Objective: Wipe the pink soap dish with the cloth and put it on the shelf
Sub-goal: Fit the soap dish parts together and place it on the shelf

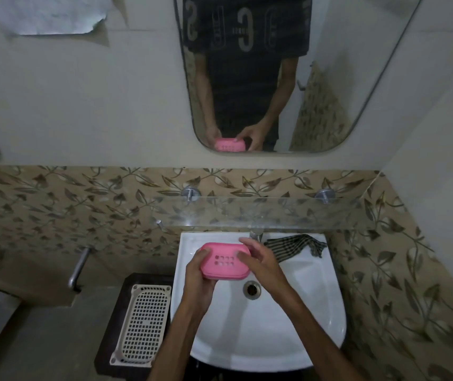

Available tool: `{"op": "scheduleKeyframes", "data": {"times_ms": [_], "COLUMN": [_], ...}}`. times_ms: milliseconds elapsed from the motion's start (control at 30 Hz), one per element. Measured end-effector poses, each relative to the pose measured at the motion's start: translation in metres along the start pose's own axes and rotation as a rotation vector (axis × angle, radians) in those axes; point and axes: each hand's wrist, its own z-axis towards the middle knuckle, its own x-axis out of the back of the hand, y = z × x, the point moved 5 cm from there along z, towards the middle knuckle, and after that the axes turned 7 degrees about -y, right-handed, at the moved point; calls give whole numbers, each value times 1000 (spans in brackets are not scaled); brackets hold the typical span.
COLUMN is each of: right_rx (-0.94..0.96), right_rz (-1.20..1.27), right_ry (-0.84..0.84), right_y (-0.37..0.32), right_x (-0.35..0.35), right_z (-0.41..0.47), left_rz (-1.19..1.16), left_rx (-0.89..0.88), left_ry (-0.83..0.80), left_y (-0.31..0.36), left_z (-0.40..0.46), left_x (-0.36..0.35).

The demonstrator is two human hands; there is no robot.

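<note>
At nine o'clock from the basin a cream perforated plastic tray (pixel 141 323) lies on a dark stand, with a metal wall tap (pixel 79 267) above it at ten o'clock. My left hand (pixel 198 281) grips the pink soap dish (pixel 224 261) from its left end, thumb on the top face and the other fingers curled underneath. I hold the dish over the white washbasin (pixel 280 334), just above the drain (pixel 251 289), its slotted face turned up. My right hand (pixel 261 264) meets the dish at its three o'clock end, fingers loosely spread, the tips touching the rim and top. At one o'clock from the dish the green checked cloth (pixel 297 246) lies crumpled on the basin's back ledge, beside the tap. The glass shelf (pixel 275 213) runs across at twelve o'clock, under the mirror (pixel 330 64).
</note>
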Motion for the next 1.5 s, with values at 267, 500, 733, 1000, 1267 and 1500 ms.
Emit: {"op": "scheduleKeyframes", "data": {"times_ms": [267, 500, 733, 1000, 1267, 1500], "right_rx": [-35, -7, -8, -9, -10, 182], "right_rz": [297, 277, 205, 221, 286, 223], "right_ry": [222, 351, 453, 498, 387, 403], "right_y": [10, 10, 14, 11, -4, -31], "right_x": [1, 0, 1, 0, 10, 34], "right_z": [-14, -23, -28, -28, -29, -35], "left_rz": [142, 195, 319, 298, 230, 215], "left_rx": [-129, -140, -132, -175, -223, -254], "left_ry": [45, 126, 162, 214, 215, 174], "left_y": [-5, -7, -10, -9, 3, 15], "left_z": [-10, -14, -20, -22, -19, -15], "left_x": [-25, -32, -39, -40, -48, -68]}}
